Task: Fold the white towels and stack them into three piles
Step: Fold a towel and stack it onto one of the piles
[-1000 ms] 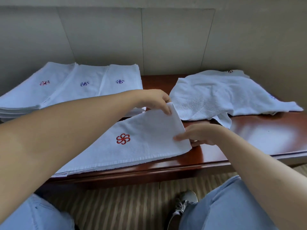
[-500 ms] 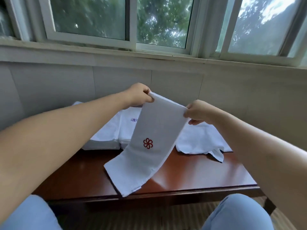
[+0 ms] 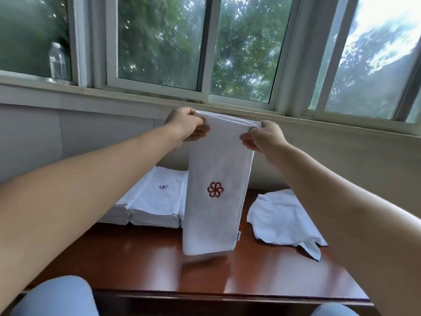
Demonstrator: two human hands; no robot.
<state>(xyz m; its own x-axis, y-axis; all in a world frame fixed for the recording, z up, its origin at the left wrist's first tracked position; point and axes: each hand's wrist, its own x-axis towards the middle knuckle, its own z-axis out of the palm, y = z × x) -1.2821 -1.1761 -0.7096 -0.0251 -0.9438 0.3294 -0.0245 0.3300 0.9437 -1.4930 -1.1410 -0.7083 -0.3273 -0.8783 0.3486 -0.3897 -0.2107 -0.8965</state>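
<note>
Towel (image 3: 216,192) now lifted off the table (image 3: 141,258), hanging mid-frame; left hand (image 3: 185,125) and right hand (image 3: 264,137) pinch its top corners. Ready for next fold, then stacks (image 3: 157,201) centre-left.

A folded white towel (image 3: 216,192) with a red emblem hangs upright above the table; folded stacks (image 3: 157,201) lie behind-left, unfolded towels (image 3: 282,217) crumpled at right.

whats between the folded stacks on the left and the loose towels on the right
In the head view, the held towel with its red emblem hangs between the folded stacks and the loose towels, gripped at its top corners by the left hand and right hand.
</note>
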